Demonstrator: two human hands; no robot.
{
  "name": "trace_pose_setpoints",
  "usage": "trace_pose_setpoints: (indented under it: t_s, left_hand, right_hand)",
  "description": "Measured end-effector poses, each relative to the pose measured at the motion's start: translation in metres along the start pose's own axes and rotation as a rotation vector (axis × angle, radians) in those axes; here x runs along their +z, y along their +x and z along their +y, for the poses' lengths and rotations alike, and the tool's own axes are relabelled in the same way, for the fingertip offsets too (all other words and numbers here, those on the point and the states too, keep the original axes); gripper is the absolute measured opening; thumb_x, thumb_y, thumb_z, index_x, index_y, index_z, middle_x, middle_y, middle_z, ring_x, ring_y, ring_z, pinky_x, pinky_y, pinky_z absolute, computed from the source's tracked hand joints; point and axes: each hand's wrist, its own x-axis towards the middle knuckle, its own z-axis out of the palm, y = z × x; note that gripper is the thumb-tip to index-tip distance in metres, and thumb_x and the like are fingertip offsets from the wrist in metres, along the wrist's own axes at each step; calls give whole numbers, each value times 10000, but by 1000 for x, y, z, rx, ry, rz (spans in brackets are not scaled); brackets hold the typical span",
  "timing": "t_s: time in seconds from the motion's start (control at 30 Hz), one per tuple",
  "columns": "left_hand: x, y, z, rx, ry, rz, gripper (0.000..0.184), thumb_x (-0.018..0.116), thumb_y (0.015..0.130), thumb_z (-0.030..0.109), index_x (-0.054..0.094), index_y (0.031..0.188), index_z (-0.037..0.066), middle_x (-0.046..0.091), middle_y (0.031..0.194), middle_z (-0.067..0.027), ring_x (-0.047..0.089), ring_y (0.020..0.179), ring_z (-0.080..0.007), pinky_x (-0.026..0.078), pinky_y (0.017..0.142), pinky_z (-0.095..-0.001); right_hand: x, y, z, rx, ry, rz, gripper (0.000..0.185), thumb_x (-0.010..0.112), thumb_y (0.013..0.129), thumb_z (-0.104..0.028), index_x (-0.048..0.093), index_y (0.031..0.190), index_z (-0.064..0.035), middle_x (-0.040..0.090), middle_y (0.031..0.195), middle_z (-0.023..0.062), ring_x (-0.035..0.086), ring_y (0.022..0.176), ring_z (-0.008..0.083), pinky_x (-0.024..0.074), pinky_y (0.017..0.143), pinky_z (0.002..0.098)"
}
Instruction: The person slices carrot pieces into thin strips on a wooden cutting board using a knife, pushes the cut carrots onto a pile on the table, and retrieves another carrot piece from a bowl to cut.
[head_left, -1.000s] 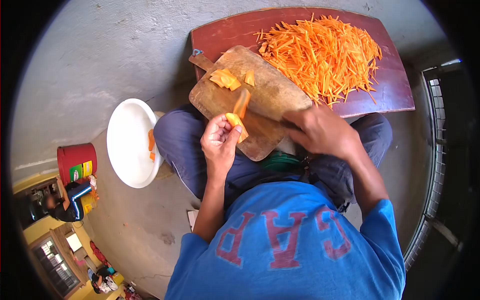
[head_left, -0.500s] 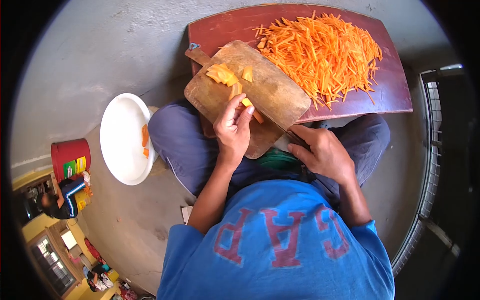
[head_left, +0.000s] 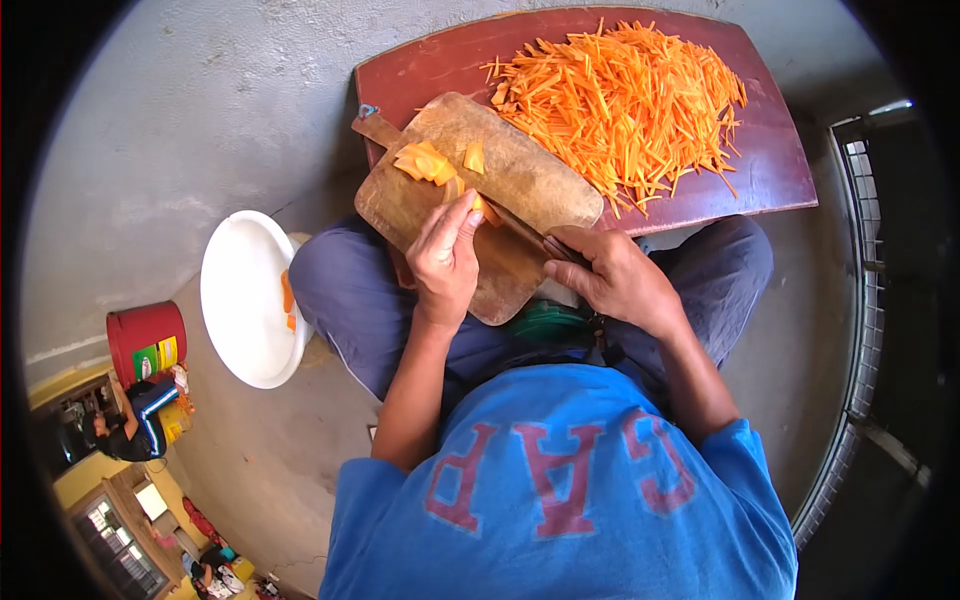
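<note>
A wooden cutting board (head_left: 540, 185) lies across the lap and the edge of a red table. On it my left hand (head_left: 446, 262) pinches a small orange piece (head_left: 480, 206) between thumb and fingertips. My right hand (head_left: 618, 280) is wrapped round the handle of a knife (head_left: 522, 225), whose thin blade points toward the left fingertips. Several yellow-orange slices (head_left: 424, 162) lie beyond my left hand, and one single slice (head_left: 474, 157) lies apart to their right. Behind the board is a big heap of orange shreds (head_left: 625, 110).
The red table (head_left: 440, 60) stands against the wall. A white basin (head_left: 245, 300) with orange pieces is at the left, near a red bucket (head_left: 147, 340). A green object (head_left: 548, 322) sits below the board. Two other people (head_left: 140, 420) are at the far left.
My right hand has come in from the right with the knife, and its blade now lies by the held piece. My left hand has moved the orange piece down to the board.
</note>
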Motion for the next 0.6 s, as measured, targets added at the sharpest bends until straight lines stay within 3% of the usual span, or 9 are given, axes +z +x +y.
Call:
trace_pose_setpoints:
  t_s: [0.23,0.33,0.43,0.53,0.6]
  left_hand:
    - [11,-7,10,37,40,33,227,832,1021,-29,812,1247,-33,835,1120,-189,831,1004,-334,667,888,-414]
    - [12,-9,5,-25,-7,39,183,815,1043,-42,812,1226,-59,837,1072,-159,830,914,-225,656,827,-350]
    - [10,-6,4,19,13,34,189,814,1039,-54,804,1227,-64,827,1035,-158,824,866,-209,648,784,-339]
    - [10,-7,6,-42,-25,43,171,841,1005,-44,800,1171,-35,832,1054,-176,829,948,-320,663,840,-405]
    - [11,-7,5,-25,-22,50,179,841,998,-53,800,1172,-34,834,1055,-179,829,941,-324,663,835,-405]
  right_hand:
    - [-2,-19,-30,76,11,57,292,763,1093,-150,704,1300,48,707,947,254,691,816,392,560,782,459]
    - [-3,-21,-42,79,44,73,288,752,1103,-150,688,1308,43,692,930,254,700,810,412,550,763,463]
    - [-2,-22,-45,75,41,65,298,747,1111,-154,676,1326,40,691,936,252,710,825,432,545,756,464]
    - [-4,-23,-51,88,28,66,309,745,1115,-158,672,1343,36,697,952,254,719,852,450,547,762,472]
    - [-5,-24,-56,103,16,69,309,744,1116,-159,670,1348,32,703,965,259,724,874,463,554,773,477]
